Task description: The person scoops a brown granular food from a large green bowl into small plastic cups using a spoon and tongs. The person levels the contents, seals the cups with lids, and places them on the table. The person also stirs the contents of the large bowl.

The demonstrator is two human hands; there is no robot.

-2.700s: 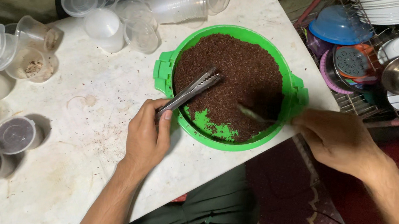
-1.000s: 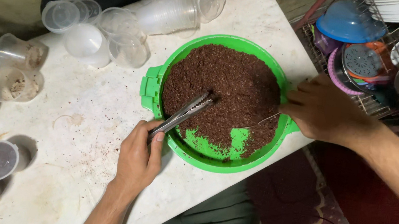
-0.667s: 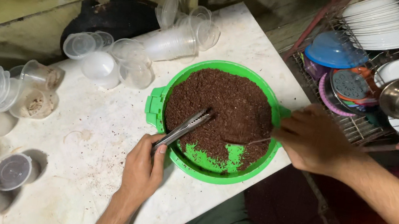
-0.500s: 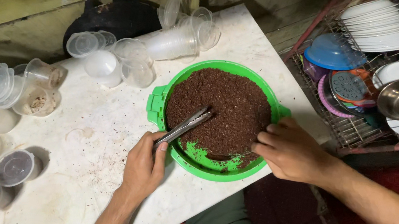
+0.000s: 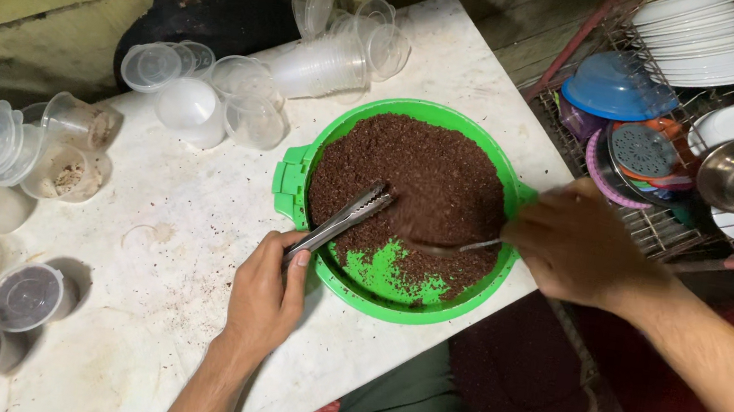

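Bowl (image 5: 293, 188), green, holds dark brown grains (image 5: 434, 172).

Bright overhead light, dim edges, sharp focus

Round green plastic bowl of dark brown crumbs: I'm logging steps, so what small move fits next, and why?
Probably draw the metal spoon in the right hand through the dark brown crumbs toward the bare patch of the round green plastic bowl; the left hand holds metal tongs there.
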